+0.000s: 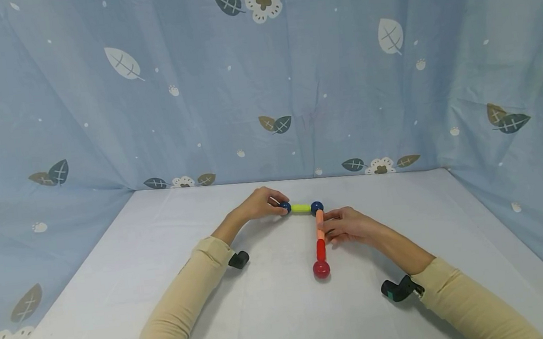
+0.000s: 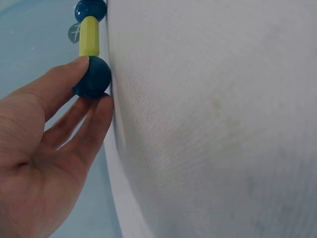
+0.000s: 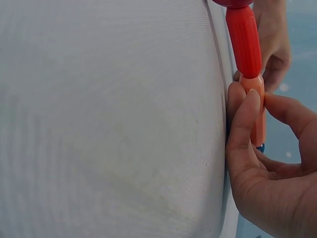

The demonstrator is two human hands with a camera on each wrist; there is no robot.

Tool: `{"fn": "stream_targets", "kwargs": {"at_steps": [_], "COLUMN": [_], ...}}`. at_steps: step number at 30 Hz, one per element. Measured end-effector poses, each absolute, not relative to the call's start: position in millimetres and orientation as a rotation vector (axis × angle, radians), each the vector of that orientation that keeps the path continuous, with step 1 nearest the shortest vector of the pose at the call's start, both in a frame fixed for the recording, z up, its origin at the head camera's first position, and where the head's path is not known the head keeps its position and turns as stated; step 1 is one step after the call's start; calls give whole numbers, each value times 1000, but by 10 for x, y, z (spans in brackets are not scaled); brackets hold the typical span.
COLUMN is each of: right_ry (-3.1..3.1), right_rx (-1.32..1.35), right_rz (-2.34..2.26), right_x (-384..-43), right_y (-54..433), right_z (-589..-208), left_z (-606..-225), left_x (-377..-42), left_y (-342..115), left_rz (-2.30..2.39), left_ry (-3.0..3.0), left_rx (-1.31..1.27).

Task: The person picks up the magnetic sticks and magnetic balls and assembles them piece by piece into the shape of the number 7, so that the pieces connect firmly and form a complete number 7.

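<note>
My left hand [image 1: 259, 204] pinches a dark blue ball [image 2: 94, 79] between thumb and fingertips, close to the tabletop. From that ball a yellow-green rod [image 1: 301, 208] runs right to a second blue ball [image 1: 317, 207]. An orange rod [image 1: 320, 219] leads from this corner ball toward the near side, where a red rod [image 1: 321, 250] continues it end to end. A red ball [image 1: 321, 270] forms the near tip. With thumb and fingers, my right hand [image 1: 352, 224] holds the orange rod from its right side. Together the parts make an L shape.
A white cloth covers the table [image 1: 276, 312]. Behind and at both sides hangs a blue curtain [image 1: 203, 88] with leaf and flower prints. Black wrist cameras [image 1: 397, 290] stick out below both wrists, near the tabletop.
</note>
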State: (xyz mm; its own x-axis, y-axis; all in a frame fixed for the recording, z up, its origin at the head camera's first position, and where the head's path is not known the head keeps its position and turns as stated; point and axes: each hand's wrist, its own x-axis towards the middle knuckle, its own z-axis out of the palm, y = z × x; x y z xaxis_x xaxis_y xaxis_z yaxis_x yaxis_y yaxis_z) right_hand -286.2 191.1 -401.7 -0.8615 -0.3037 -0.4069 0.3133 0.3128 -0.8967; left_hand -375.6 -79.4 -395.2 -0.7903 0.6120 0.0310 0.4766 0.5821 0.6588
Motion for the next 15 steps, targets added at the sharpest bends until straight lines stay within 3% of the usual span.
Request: {"fn": "stream_targets", "kwargs": {"at_steps": [15], "right_ry": [2085], "right_rx": [25], "right_rz": [-1572], "right_x": [-2861], "right_y": [1903], "right_z": [-4004], "left_z": [-3953], "left_x": [-3739], "left_y": [-789], "left_rz": [1010], "left_ry": [2610], "left_rx": [903]}}
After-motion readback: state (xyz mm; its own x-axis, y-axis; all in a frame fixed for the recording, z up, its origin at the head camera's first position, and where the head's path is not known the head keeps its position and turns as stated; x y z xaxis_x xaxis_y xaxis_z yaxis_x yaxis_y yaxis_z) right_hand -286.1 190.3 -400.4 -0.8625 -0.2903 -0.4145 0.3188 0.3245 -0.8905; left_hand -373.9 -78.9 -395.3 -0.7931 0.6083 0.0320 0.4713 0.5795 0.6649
